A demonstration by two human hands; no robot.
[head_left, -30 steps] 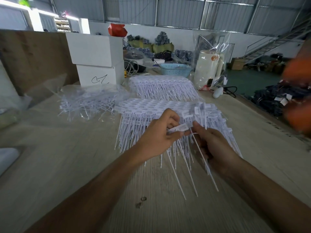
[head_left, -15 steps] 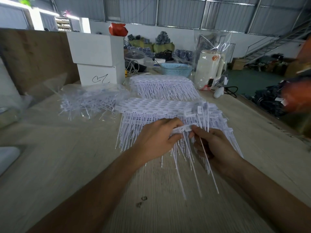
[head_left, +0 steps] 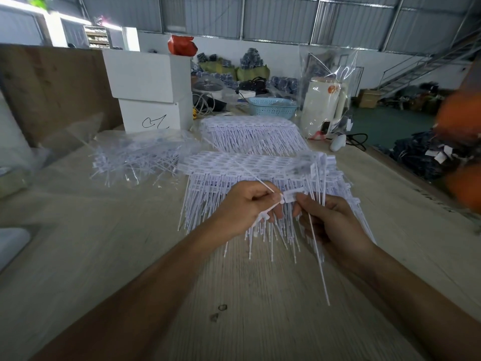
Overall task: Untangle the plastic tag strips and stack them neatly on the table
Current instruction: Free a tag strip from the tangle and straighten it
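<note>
Daylight, soft and even. Brightest patch is a blown-out window (head_left: 53, 29) at upper left; the glare washes out detail there. My forearms read dark against the pale bench (head_left: 78, 256), with only faint shadow under them. Wide-angle bend bows the wall and bench edges. An orange smear (head_left: 460, 157) at right is motion-blurred. The centre is fairly sharp; the left margin is soft.

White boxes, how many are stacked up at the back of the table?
2. The upper white box sits on the lower white box, which bears a black scribble, behind the loose tag strips. Others may hide behind them.
</note>
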